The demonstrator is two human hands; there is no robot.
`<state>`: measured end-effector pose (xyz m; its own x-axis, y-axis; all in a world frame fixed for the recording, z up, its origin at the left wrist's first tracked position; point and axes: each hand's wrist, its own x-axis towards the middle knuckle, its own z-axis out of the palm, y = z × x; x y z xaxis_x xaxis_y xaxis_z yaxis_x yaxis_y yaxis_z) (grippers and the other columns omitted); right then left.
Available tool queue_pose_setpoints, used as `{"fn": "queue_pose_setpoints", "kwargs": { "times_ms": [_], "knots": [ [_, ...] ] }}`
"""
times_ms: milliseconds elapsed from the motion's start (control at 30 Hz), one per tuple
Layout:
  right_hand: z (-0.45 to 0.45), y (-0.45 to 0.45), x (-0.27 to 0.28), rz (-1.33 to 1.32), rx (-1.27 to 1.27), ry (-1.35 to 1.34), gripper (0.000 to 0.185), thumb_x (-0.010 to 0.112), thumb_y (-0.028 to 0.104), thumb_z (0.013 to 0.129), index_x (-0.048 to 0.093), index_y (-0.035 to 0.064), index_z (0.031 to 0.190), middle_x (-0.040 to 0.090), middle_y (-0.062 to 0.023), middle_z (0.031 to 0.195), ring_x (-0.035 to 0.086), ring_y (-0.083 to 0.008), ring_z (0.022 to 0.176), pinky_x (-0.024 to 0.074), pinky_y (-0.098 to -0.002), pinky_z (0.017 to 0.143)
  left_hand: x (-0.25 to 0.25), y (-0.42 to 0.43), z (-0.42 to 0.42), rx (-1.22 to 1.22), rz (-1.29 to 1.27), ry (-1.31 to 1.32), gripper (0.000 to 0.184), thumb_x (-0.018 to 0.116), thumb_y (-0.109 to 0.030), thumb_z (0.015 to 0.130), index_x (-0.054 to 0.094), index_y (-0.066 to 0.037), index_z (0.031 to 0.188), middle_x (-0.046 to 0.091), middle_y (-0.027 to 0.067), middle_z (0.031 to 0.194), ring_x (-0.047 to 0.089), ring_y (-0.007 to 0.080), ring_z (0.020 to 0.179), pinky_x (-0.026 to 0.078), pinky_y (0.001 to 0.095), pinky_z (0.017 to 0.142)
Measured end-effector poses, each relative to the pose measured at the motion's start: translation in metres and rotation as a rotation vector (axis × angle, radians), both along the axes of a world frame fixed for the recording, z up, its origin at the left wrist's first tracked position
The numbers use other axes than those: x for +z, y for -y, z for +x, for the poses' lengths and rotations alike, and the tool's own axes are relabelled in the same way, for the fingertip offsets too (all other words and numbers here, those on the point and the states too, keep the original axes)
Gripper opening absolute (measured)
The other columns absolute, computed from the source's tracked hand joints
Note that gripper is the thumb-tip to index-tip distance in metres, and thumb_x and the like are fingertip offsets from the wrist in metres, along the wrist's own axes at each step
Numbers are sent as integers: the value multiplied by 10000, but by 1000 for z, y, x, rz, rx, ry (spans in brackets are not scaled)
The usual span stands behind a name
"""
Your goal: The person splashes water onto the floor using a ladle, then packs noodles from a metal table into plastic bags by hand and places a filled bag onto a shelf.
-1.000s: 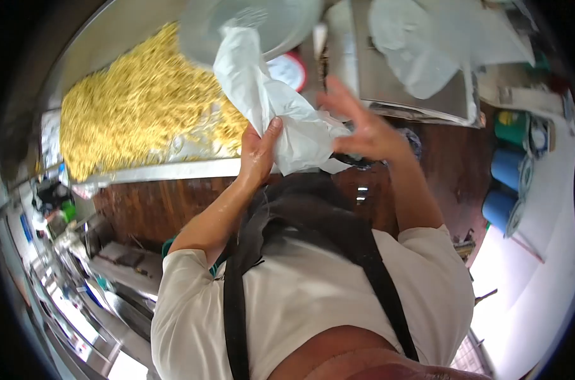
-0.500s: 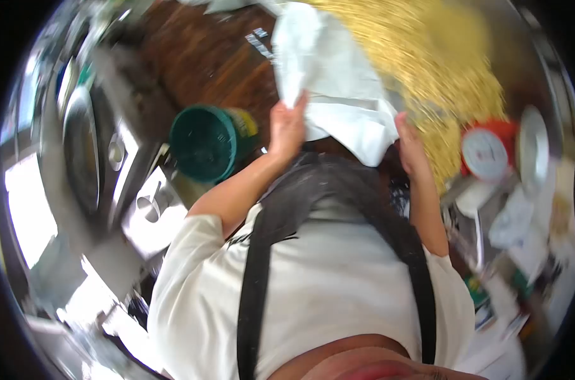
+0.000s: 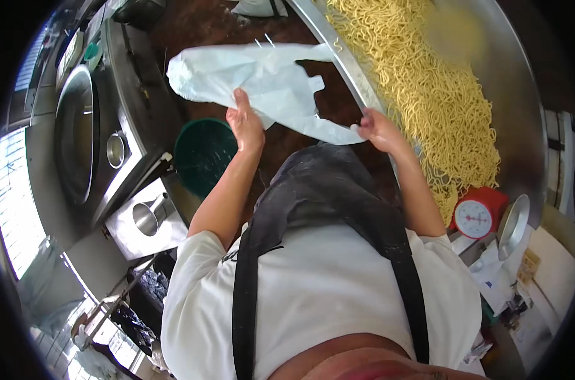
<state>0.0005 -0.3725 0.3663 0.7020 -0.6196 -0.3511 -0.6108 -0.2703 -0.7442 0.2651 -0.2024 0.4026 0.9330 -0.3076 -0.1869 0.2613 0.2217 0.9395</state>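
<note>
A white plastic carrier bag (image 3: 268, 79) stretches sideways between my two hands, its handle end toward the right and its bulky closed end to the left. My left hand (image 3: 246, 126) grips the bag's lower edge near the middle, thumb on top. Pinched in my right hand (image 3: 381, 132) is one handle of the bag, beside the metal rim of the table. Yellow noodles (image 3: 427, 95) lie in a long heap on the metal table (image 3: 518, 95), just to the right of my right hand.
A red dial scale (image 3: 476, 215) stands at the noodles' near end, with a metal pan (image 3: 513, 225) beside it. Left of me are a green bucket (image 3: 204, 155), a metal pot (image 3: 149, 218) and a stove with a large wok (image 3: 75, 133).
The bag has swung from hanging away from me to lying out toward the left. My right hand has moved left and closed on its handle. The view has turned and sharpened.
</note>
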Motion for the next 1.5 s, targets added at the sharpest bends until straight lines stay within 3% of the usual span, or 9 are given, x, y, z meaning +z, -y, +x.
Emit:
{"fn": "queue_pose_setpoints", "kwargs": {
  "times_ms": [67,333,467,567,667,967,1167,1333,1500],
  "knots": [
    [47,14,28,-582,5,220,470,656,239,874,533,-50,1223,638,-247,1051,621,-366,973,485,-419,854,8,12,11,12,101,41,378,536,-367,994,623,-3,933,583,4,773,484,92,707,419,284,650],
    [218,29,-42,1165,-115,335,256,689,252,896,691,26,1016,689,-92,963,635,-157,859,505,-316,760,17,24,85,-118,537,62,416,526,-378,994,625,25,1015,623,48,882,520,107,771,437,291,694],
    [268,68,-4,989,-245,458,195,704,187,882,690,2,941,680,-44,829,615,-122,745,496,-278,689,-5,25,141,-181,280,-34,436,575,-393,964,614,37,1030,591,35,897,512,108,822,434,272,752],
    [303,98,0,493,-230,423,271,760,229,827,693,-25,895,697,-67,775,636,-134,679,500,-297,634,-59,7,231,-567,863,-32,544,650,-403,903,544,49,1186,606,117,949,550,185,871,452,346,831],
    [336,111,22,202,-205,428,398,800,248,781,655,-20,1037,714,-91,810,658,-136,702,522,-309,657,-30,42,250,-262,857,706,540,693,-315,890,472,16,1256,556,72,954,565,195,847,481,362,825],
    [384,143,32,181,-371,419,389,635,394,907,625,15,822,617,-122,693,560,-197,614,451,-381,585,-13,220,281,-896,67,-326,95,634,-99,925,540,-111,915,632,0,860,585,87,664,496,229,597],
    [284,232,14,-169,-439,-192,347,599,360,899,640,16,921,630,-198,788,616,-344,746,491,-446,691,-12,287,375,-595,-126,-564,294,396,-175,1024,529,29,1189,598,164,1217,591,295,1130,478,442,994],
    [336,252,73,-672,-211,192,808,686,289,836,269,3,1466,466,-283,1336,453,-410,1230,367,-391,1049,22,330,347,-812,168,-14,137,571,-216,983,528,-87,962,511,-46,829,441,58,745,406,253,661],
    [413,303,65,-97,63,37,478,697,290,831,588,70,1242,649,-159,1109,628,-304,999,490,-380,893,98,367,349,-1232,396,1141,327,742,4,749,585,-25,1034,592,130,909,599,295,864,486,342,728]
  ]
}}
